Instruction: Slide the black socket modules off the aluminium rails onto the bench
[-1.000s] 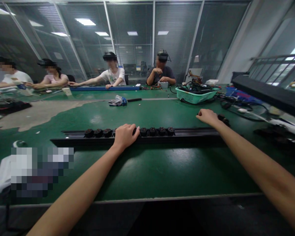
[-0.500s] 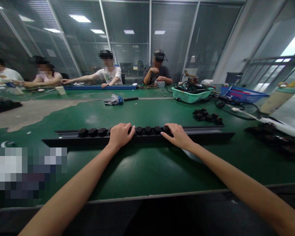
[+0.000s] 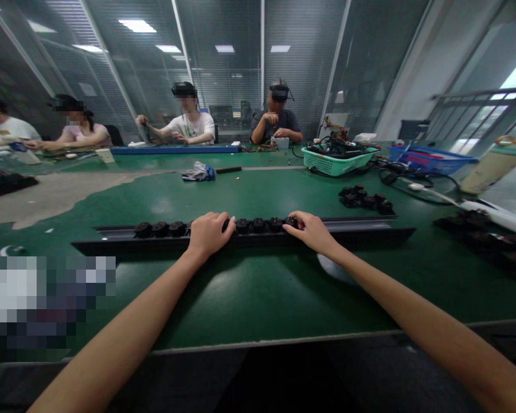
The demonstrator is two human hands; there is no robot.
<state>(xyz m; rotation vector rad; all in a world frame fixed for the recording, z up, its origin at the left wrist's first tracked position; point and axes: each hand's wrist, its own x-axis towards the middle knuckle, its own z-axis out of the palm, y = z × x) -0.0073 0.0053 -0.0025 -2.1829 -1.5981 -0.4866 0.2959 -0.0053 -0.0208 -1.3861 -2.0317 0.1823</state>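
Note:
A long black channel-shaped rail (image 3: pixel 370 236) lies across the green table before me, with a row of small, black, rounded modules (image 3: pixel 258 225) seated along it. My left hand (image 3: pixel 208 234) is closed over the middle of the row, thumb against one module; it hides those beneath it. At the right end of the row, my right hand (image 3: pixel 312 230) pinches the last module (image 3: pixel 290 221) between thumb and fingers. Both wrists are above the rail's near wall.
Loose black modules (image 3: pixel 363 198) lie beyond the rail at right, with more dark parts (image 3: pixel 485 232) nearer. Behind stand a green basket (image 3: pixel 333 162) of cables and a blue basket (image 3: pixel 434 160). A glove (image 3: pixel 199 171) lies mid-table. Several people sit across.
My right thumb and fingers have drawn closer together around the end module. My left hand stays nearly in place. A co-worker opposite has pulled in an outstretched arm and raised that hand.

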